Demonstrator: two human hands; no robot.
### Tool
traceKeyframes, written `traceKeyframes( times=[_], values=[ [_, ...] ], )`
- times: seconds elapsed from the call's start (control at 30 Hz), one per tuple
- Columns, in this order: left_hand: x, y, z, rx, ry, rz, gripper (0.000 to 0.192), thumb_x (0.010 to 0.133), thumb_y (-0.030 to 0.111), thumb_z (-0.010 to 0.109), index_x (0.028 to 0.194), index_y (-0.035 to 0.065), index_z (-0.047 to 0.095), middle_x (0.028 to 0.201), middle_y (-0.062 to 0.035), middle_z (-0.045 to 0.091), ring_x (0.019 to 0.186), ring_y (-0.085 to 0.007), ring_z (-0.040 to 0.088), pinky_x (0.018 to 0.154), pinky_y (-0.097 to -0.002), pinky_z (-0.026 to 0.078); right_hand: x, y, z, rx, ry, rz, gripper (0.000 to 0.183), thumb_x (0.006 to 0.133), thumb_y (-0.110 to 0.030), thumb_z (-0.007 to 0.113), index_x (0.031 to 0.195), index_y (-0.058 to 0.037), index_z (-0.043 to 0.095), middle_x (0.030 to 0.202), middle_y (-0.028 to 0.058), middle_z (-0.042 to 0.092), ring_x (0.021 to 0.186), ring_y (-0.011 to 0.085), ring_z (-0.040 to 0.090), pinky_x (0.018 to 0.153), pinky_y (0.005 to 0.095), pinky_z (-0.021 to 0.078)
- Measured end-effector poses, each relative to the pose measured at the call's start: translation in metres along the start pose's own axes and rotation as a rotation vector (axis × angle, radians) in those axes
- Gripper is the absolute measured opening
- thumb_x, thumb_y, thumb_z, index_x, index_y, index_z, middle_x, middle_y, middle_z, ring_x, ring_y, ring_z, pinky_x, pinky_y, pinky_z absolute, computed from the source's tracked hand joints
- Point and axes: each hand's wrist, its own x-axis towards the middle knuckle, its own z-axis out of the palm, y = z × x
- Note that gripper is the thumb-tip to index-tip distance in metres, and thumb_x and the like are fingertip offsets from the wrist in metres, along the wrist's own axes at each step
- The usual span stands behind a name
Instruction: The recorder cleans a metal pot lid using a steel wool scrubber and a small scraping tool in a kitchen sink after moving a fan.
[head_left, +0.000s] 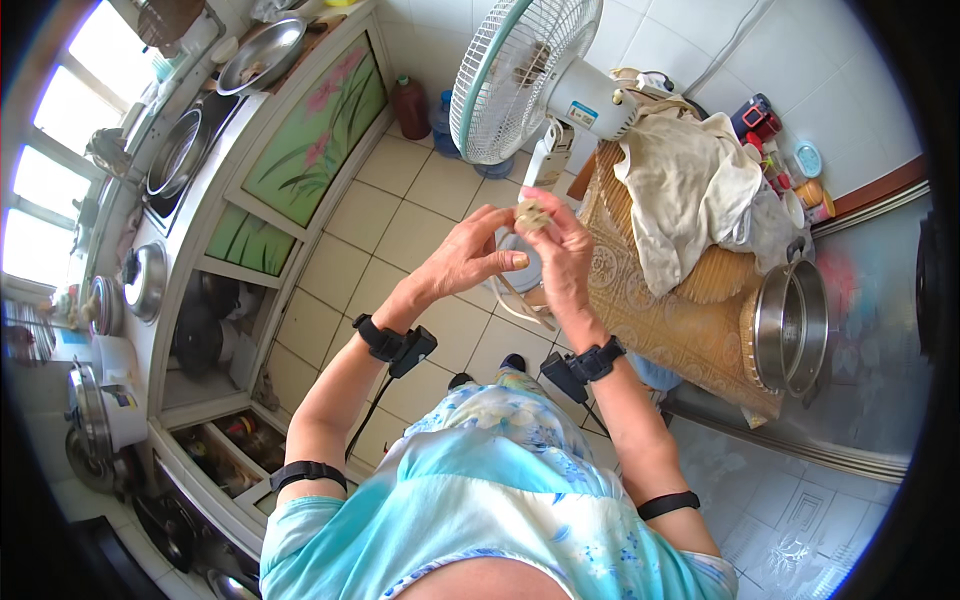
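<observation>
Both hands are raised in front of me at mid-picture, close together. My right hand (559, 240) holds a small, pale, lumpy piece of what may be dough (532, 215) in its fingers. My left hand (469, 251) is just left of it, its fingertips at the edge of the lump and its thumb stretched out to the right. Whether the left fingers also grip the lump cannot be told. Behind the hands stands an electric fan (502, 82) with a white grille and a teal rim, its stand partly hidden by my right hand.
At right, a table with a patterned gold cloth (622, 300) bears a pale cloth (675, 187) and a steel steamer pot (791, 330). The counter (214, 157) at left holds a large metal bowl (262, 56) and a pan (178, 154). Bottles (410, 109) stand on the tiled floor (382, 225).
</observation>
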Motion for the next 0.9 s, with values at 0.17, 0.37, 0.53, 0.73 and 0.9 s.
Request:
traceKeyframes(
  times=[0.17,0.37,0.53,0.73,0.9],
  values=[
    [-0.009,-0.019,-0.005,0.018,0.17,0.01,0.073,0.081,0.053,0.071,0.131,0.0018,0.055,0.098,-0.0088,0.057,0.064,-0.0148,0.046,0.057,-0.0299,0.04,0.025,-0.014,-0.029,0.036,0.099,-0.102,0.016,0.087,0.001,0.066,0.103,-0.0031,0.062,0.098,0.0059,0.066,0.087,0.0145,0.065,0.088,0.0274,0.0531],
    [-0.045,-0.07,-0.021,0.282,0.026,-0.246,0.035,0.08,0.027,0.076,0.104,0.0021,0.07,0.06,-0.0046,0.055,0.055,-0.0136,0.05,0.052,-0.0311,0.04,0.04,-0.057,-0.076,-0.1,0.186,-0.12,0.01,0.089,-0.003,0.063,0.097,-0.0003,0.06,0.079,0.0042,0.062,0.069,0.0092,0.056,0.07,0.0248,0.0476],
    [-0.037,-0.103,-0.038,0.23,0.003,-0.192,0.029,0.076,0.017,0.077,0.099,0.0009,0.07,0.069,-0.0067,0.059,0.061,-0.0168,0.055,0.057,-0.0305,0.046,0.025,-0.028,-0.027,0.06,0.125,0.051,0.013,0.086,0.0,0.066,0.097,-0.0013,0.059,0.083,0.0036,0.062,0.068,0.0096,0.056,0.071,0.0256,0.0506],
    [-0.032,-0.132,-0.094,0.136,-0.061,-0.154,0.034,0.074,0.014,0.079,0.103,0.0023,0.068,0.077,-0.0057,0.063,0.064,-0.0167,0.056,0.059,-0.0307,0.047,0.031,0.048,0.06,0.014,0.108,0.26,0.016,0.083,-0.001,0.07,0.093,-0.0039,0.057,0.082,0.0013,0.063,0.068,0.0083,0.057,0.064,0.0225,0.0467],
    [-0.032,-0.144,-0.148,0.075,-0.153,-0.163,0.042,0.071,0.013,0.08,0.109,0.0012,0.065,0.093,-0.0073,0.065,0.071,-0.0174,0.06,0.064,-0.0327,0.05,0.062,0.089,0.161,0.047,0.11,0.248,0.019,0.083,-0.002,0.07,0.094,-0.0033,0.056,0.083,0.0015,0.061,0.074,0.008,0.058,0.068,0.0238,0.0486]
  ],
)
